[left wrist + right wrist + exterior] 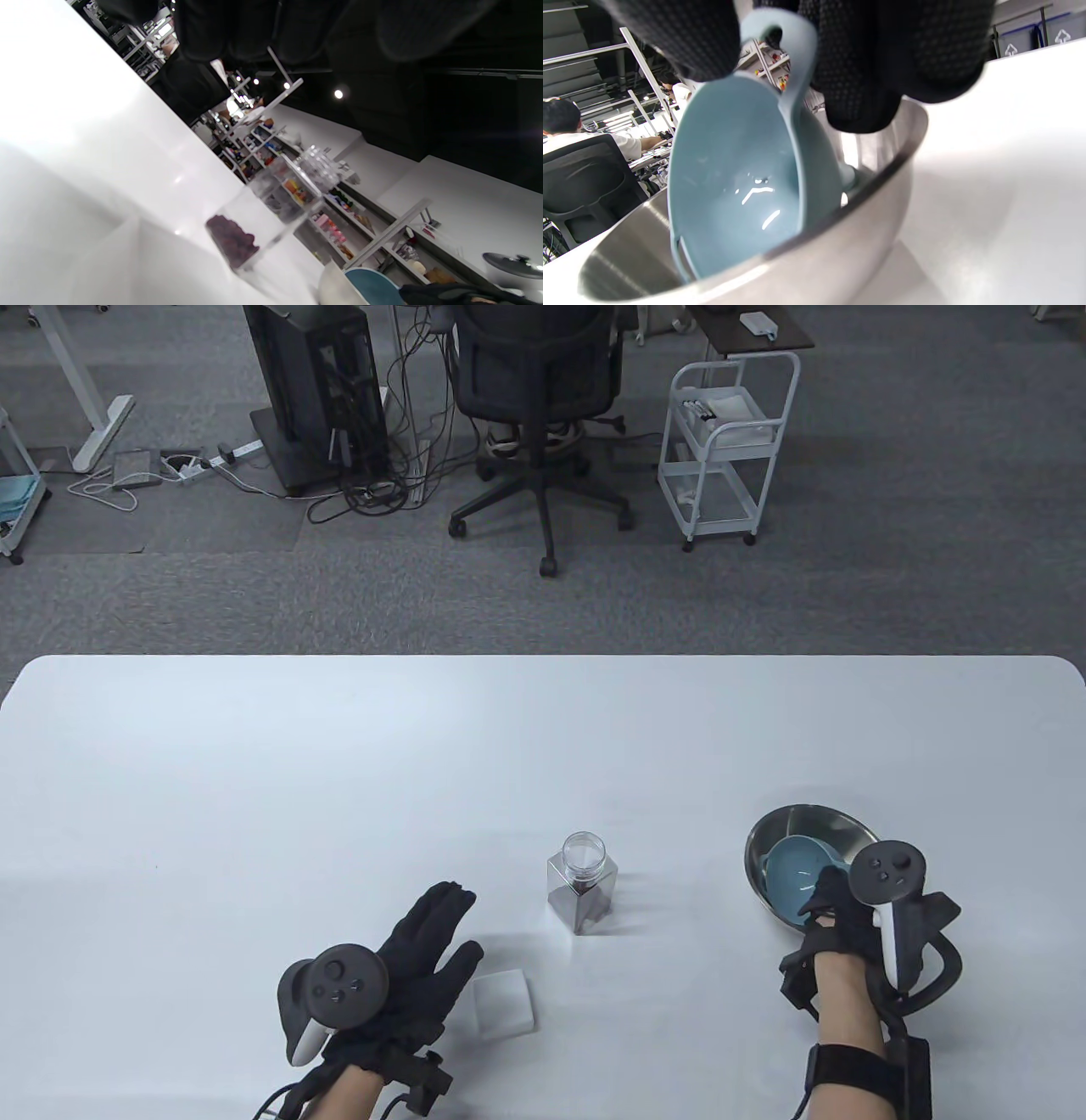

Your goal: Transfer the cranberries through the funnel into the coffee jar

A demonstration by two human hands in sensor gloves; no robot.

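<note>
A clear faceted coffee jar (582,887) stands open in the middle of the table with dark cranberries (232,240) in its bottom. A blue funnel (796,882) lies on its side in a steel bowl (810,824) at the right. My right hand (836,912) grips the funnel (734,178) by its handle loop, inside the bowl (814,262). My left hand (424,946) lies flat and open on the table left of the jar, holding nothing. A white square lid (504,1003) lies just right of my left hand.
The table's (339,780) far half is bare white surface. Beyond its far edge are an office chair (534,381), a computer tower (318,390) and a white cart (730,441) on the carpet.
</note>
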